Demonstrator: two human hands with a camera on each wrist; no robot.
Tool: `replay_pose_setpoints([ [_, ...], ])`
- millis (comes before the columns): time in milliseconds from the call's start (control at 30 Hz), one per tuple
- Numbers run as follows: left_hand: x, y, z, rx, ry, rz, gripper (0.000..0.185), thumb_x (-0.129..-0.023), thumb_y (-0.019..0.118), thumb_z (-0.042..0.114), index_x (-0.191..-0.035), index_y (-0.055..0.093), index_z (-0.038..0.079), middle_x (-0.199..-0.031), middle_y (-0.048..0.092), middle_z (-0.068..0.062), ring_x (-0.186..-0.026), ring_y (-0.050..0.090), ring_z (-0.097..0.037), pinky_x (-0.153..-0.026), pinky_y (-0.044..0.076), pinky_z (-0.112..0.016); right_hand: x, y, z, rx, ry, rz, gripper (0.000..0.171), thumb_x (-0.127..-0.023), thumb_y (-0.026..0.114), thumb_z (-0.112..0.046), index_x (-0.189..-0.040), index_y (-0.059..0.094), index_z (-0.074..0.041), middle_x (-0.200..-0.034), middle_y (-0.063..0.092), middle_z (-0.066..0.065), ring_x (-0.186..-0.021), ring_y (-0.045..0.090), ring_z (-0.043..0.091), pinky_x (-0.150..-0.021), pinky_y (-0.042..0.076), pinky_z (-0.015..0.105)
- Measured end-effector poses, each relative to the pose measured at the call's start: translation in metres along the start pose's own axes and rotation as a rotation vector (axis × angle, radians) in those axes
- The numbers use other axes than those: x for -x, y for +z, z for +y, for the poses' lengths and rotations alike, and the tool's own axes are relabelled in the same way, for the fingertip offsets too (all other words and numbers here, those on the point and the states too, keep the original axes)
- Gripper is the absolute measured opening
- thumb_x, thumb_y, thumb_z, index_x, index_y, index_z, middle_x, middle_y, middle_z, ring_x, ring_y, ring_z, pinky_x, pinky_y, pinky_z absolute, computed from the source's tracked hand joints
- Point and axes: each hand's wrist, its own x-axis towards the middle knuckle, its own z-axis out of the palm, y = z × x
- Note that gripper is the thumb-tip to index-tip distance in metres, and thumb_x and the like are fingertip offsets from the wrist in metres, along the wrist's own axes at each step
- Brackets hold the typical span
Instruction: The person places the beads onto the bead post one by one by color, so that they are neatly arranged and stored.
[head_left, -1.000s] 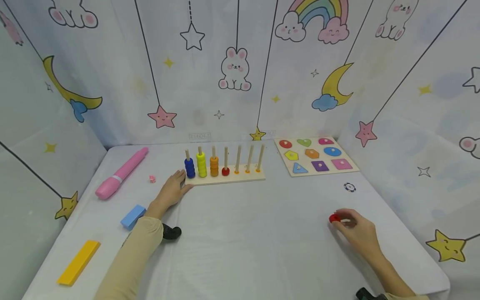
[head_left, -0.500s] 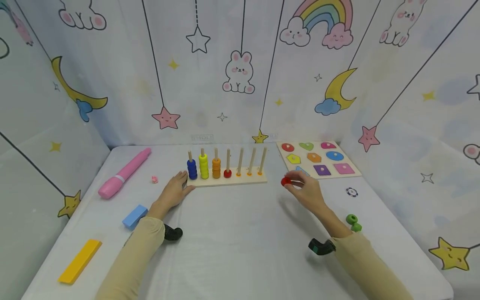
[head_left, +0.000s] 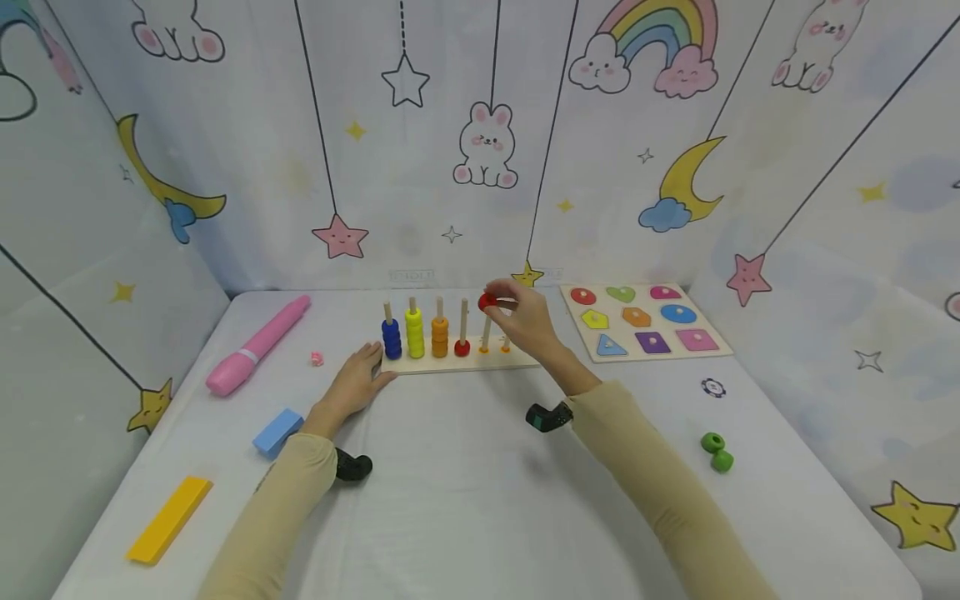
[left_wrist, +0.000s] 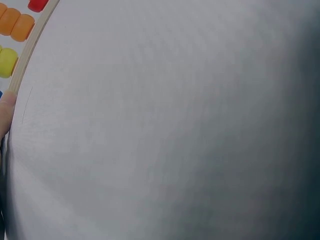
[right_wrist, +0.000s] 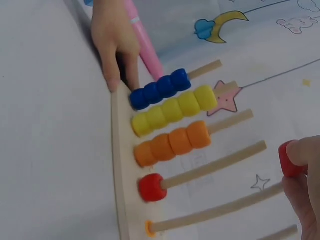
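We note the right hand (head_left: 525,321) pinching a small red round bead (head_left: 487,302) between thumb and fingertips, held just above and a little to the 3 o'clock side of the top of the fourth wooden peg (head_left: 464,317). That peg already carries one red bead (head_left: 462,347) at its foot. The left hand (head_left: 356,385) lies with fingers extended against the 9 o'clock end of the pale wooden peg board (head_left: 457,362), touching it beside the blue bead stack (head_left: 392,339). In our judgement, the step is done well if we keep that bracing hand firm, turn the bead so its hole faces down the peg, centre it over the tip, and release only once it is threaded. Yellow (head_left: 415,332) and orange (head_left: 440,337) stacks stand between. Two green beads (head_left: 717,451) lie well apart at 4 o'clock.
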Motion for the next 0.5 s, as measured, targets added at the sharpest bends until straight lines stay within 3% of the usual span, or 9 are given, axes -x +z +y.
replay_pose_setpoints([
  [200, -0.001, -0.001, 0.002, 0.002, 0.002, -0.003, 0.066, -0.096, 0.056, 0.033, -0.137, 0.035, -0.014, -0.146, 0.030, -0.027, -0.138, 0.021, -0.040, -0.113, 0.016, -0.051, -0.019, 0.018, -0.001, 0.086, -0.073, -0.065, 0.029, -0.083, 0.068, 0.004, -0.110, 0.060, 0.004, -0.106, 0.063, 0.013, -0.100, 0.061, 0.020, -0.085, 0.051, 0.020],
  [500, -0.001, -0.001, 0.002, -0.012, -0.018, -0.030, 0.067, -0.096, 0.054, 0.035, -0.139, 0.034, -0.013, -0.147, 0.029, -0.026, -0.138, 0.020, -0.039, -0.114, 0.016, -0.050, -0.028, 0.026, -0.005, 0.140, -0.037, -0.131, 0.032, -0.084, 0.067, 0.003, -0.115, 0.058, 0.003, -0.111, 0.062, 0.013, -0.103, 0.060, 0.019, -0.088, 0.049, 0.018],
])
